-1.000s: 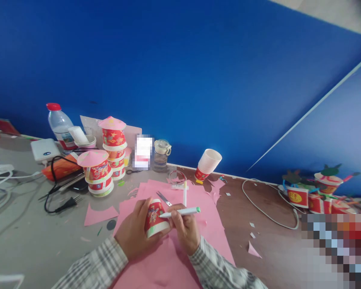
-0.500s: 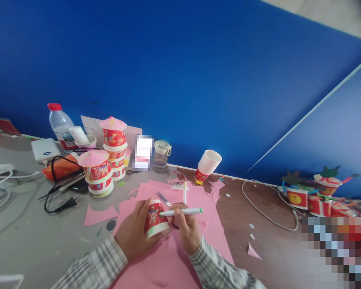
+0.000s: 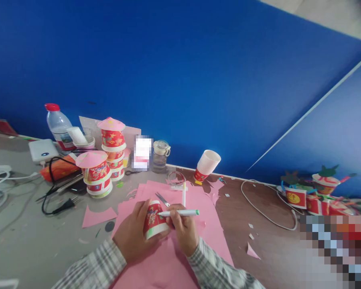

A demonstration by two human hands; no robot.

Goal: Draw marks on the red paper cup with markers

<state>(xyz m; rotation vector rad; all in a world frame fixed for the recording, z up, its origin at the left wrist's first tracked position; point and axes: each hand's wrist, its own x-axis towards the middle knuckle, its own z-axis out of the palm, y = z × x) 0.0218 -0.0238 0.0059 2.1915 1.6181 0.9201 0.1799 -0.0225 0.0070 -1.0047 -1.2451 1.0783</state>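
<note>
My left hand (image 3: 136,233) is wrapped round a red patterned paper cup (image 3: 155,218) with a white rim, tilted above pink paper sheets (image 3: 212,237). Green colour shows near the cup's rim. Between the thumb and fingers of my right hand (image 3: 185,228) is a white marker (image 3: 183,212) with a green end, its tip at the cup's side. Scissors (image 3: 163,199) lie just behind the cup, their handles partly hidden by my right hand. A second pale marker (image 3: 184,194) with a yellow end lies behind that hand.
Two cup towers with pink cone roofs (image 3: 92,159) (image 3: 111,124) stand at the left, near a red-capped bottle (image 3: 58,124) and a black plug (image 3: 64,205). Stacked cups (image 3: 208,162) lean behind the paper. A white cable (image 3: 266,220) and decorated cups (image 3: 296,197) are at the right.
The marker in my right hand has shifted slightly left, with its tip further across the cup. My left hand still holds the cup. The whole view has moved slightly.
</note>
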